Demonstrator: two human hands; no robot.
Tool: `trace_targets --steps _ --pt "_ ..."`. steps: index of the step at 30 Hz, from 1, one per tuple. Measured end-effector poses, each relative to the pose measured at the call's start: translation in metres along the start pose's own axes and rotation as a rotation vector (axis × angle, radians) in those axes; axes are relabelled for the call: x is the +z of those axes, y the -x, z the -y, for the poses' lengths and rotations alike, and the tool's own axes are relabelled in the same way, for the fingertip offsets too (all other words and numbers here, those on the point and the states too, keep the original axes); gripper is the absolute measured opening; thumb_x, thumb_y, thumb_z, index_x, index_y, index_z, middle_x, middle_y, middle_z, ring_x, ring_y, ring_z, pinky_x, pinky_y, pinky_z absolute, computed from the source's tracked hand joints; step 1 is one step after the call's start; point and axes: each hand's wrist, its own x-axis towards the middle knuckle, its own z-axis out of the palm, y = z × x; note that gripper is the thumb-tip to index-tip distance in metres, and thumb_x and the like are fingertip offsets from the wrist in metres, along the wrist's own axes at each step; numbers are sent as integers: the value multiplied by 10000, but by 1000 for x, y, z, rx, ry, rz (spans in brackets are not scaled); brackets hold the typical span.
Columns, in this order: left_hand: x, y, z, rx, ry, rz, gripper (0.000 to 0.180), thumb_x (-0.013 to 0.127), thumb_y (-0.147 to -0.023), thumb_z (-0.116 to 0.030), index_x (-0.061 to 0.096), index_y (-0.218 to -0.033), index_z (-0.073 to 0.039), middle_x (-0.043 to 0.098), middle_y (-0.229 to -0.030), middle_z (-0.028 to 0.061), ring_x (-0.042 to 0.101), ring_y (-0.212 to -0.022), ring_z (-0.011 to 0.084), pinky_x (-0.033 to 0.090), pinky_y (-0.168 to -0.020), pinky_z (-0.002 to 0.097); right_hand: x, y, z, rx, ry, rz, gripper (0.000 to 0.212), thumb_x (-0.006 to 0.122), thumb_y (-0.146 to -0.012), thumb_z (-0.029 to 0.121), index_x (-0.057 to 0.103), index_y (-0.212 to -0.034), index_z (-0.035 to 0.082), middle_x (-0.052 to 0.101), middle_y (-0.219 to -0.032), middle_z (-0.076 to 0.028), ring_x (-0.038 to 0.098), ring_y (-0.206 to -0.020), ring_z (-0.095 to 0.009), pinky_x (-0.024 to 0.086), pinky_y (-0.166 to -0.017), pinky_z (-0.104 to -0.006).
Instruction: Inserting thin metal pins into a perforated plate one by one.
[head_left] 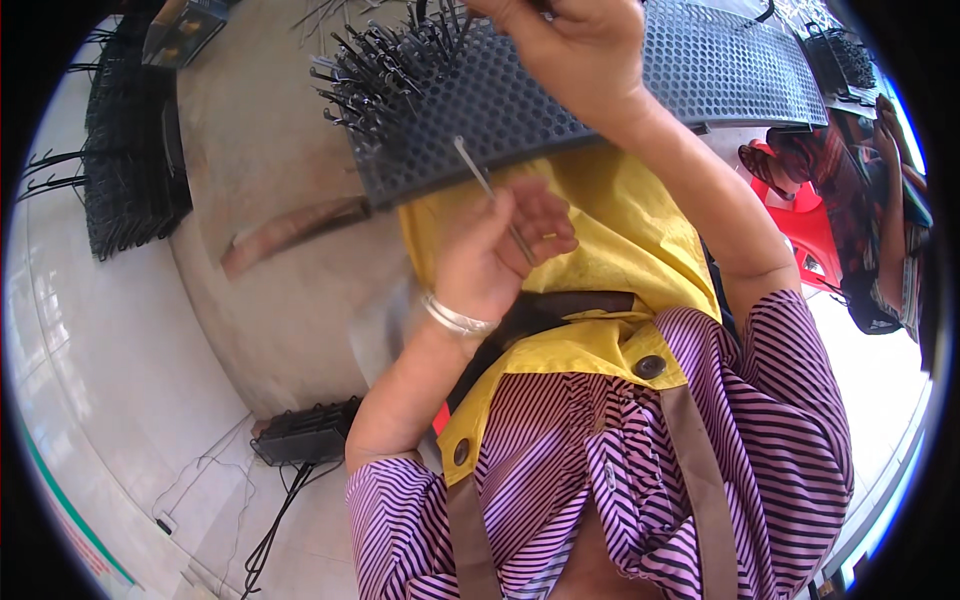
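My left hand (505,235), with pale bangles at the wrist, is raised in front of the yellow apron (640,215). Its thumb and curled fingers hold a thin metal rod (472,165) that has a small shaped end, slanting up and left. Higher up, my right hand (585,55) is over the perforated dark table (690,60), partly cut off by the upper edge. Its fingers are bent around something dark that I cannot make out. A heap of slim metal pieces (385,80) with ringed or forked ends lies on the table's left end, left of my right hand.
A blurred brown strip (295,235) juts left from the table corner. Black bundled racks (135,150) stand at far left, a box (185,30) at upper left, and a black rack (305,432) at lower left. Another person (850,190) is by a red chair (808,235) at right.
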Motion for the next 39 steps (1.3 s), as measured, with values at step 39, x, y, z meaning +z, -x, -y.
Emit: trace_targets --steps 39 --pt "4 1 -2 -31 -42 -53 310 378 -903 -206 467 -1091 24 562 -942 142 568 -844 239 481 -757 371 25 -30 -2 -31 -184 309 64 557 -625 -54 507 -663 -44 481 -575 -205 514 -538 -358 392 -476 -354"
